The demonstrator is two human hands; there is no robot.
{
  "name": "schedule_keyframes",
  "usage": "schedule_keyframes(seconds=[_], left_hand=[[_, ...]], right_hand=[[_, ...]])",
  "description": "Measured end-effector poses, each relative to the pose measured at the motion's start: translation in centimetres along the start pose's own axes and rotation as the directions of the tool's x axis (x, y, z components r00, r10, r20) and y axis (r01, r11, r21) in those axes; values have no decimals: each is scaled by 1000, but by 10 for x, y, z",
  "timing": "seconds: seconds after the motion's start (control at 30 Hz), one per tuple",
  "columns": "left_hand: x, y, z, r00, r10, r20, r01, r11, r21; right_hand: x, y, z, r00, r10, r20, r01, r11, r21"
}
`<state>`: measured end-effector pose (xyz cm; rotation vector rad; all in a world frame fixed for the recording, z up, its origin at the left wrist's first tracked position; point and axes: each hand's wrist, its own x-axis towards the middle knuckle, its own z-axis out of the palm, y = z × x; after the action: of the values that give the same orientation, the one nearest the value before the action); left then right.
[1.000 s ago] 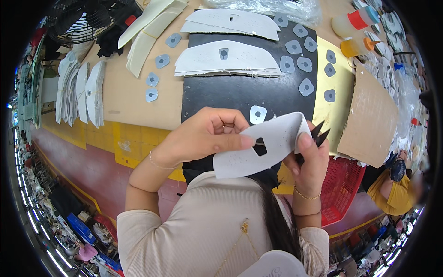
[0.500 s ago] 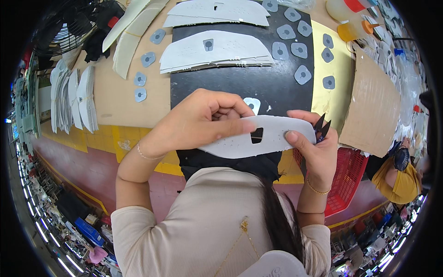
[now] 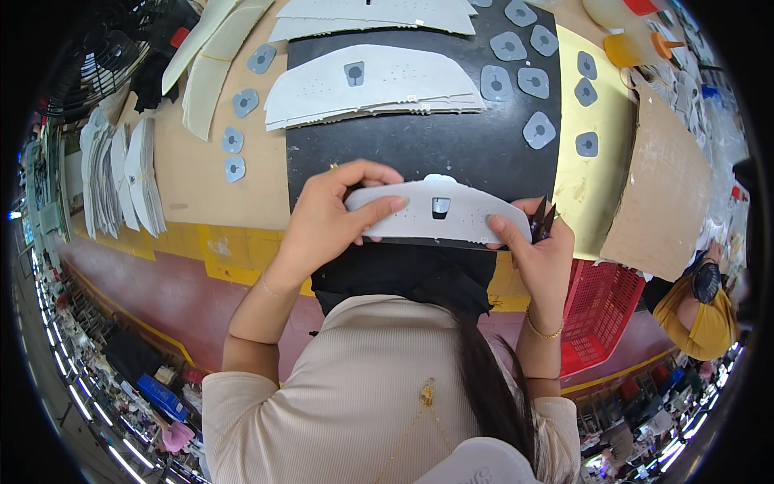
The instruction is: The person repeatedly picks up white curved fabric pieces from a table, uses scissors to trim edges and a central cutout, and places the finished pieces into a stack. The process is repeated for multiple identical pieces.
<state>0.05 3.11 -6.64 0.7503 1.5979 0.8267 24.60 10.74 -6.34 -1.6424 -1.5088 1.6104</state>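
Note:
A white curved panel (image 3: 468,211) with a small cut-out window and rows of tiny holes is stretched between my hands above the black mat (image 3: 339,149). My left hand (image 3: 322,214) pinches its left end, thumb on top and fingers partly hidden behind. Its right end is gripped by my right hand (image 3: 544,254), which also keeps a pair of dark-bladed snips (image 3: 543,219) with the points upward. Just beyond the panel's upper edge shows part of a pale patch (image 3: 439,178); the panel covers the rest. Something light shows through the window.
Stacked white panels (image 3: 379,81) lie farther back on the mat. Several grey patches (image 3: 508,46) are spread to the right, others (image 3: 244,102) to the left. Bundled panels (image 3: 143,177) stand at far left. A cardboard sheet (image 3: 661,185), glue bottle (image 3: 633,50) and red basket (image 3: 601,310) are at right.
The panel has come level and shifted slightly left, its window now over something light. My left hand has drawn back from beside the window toward the panel's left end.

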Motion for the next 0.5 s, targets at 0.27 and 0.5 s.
schedule_keyframes(seconds=[0.27, 0.5], left_hand=[[8, 3, 2, 992, 93, -86, -84, 991, 103], [8, 5, 5, 980, 165, -109, -138, 966, 220]], right_hand=[[6, -5, 7, 996, 67, -65, -71, 996, -49], [7, -2, 10, 994, 65, -89, -72, 994, -79]])
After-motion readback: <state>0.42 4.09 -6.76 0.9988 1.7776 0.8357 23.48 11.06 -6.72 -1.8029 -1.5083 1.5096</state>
